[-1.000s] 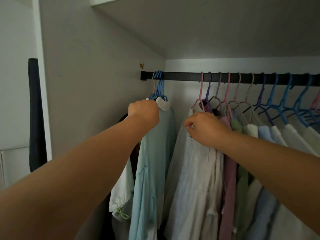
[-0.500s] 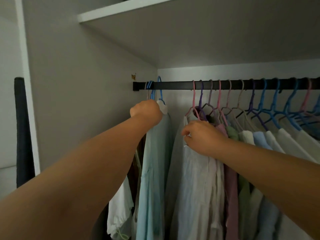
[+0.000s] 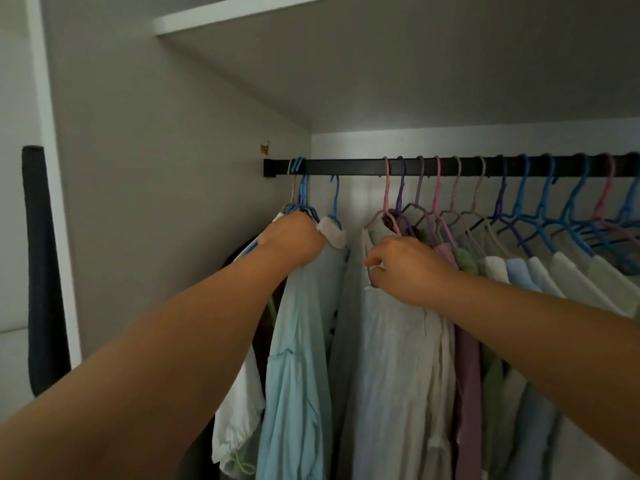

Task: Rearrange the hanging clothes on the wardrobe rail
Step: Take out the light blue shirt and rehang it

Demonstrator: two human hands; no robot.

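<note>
- The clothes hang from a black rail (image 3: 450, 167) under the wardrobe shelf (image 3: 242, 13): a tight bunch at the left end, then a gap, then a long row running off to the right.
- The left hand (image 3: 292, 239) is curled at the neck of a pale blue shirt (image 3: 301, 341), by its white collar (image 3: 331, 232). Its fingers are hidden behind the knuckles, so what exactly they grip I cannot tell for sure; it looks like the hanger's shoulder.
- That shirt's blue hanger (image 3: 335, 197) has its hook just below the rail, seemingly unhooked, so the left hand is probably carrying the weight.
- The right hand (image 3: 403, 268) pinches the front edge of a light grey shirt (image 3: 391, 358), the first garment of the right-hand row, which hangs from a pink hanger (image 3: 387, 199).
- The step in hand seems to be moving the blue shirt into the gap. To do it well, lift the hook clear above the rail before shifting sideways, then lower it squarely so it seats.
- Hold the grey shirt aside with the right hand so the fabrics do not drag together.
- Risk: the neighbouring hooks at the left end (image 3: 300, 178) are crowded and could snag.
- Let go only once the hook bears the load.
</note>
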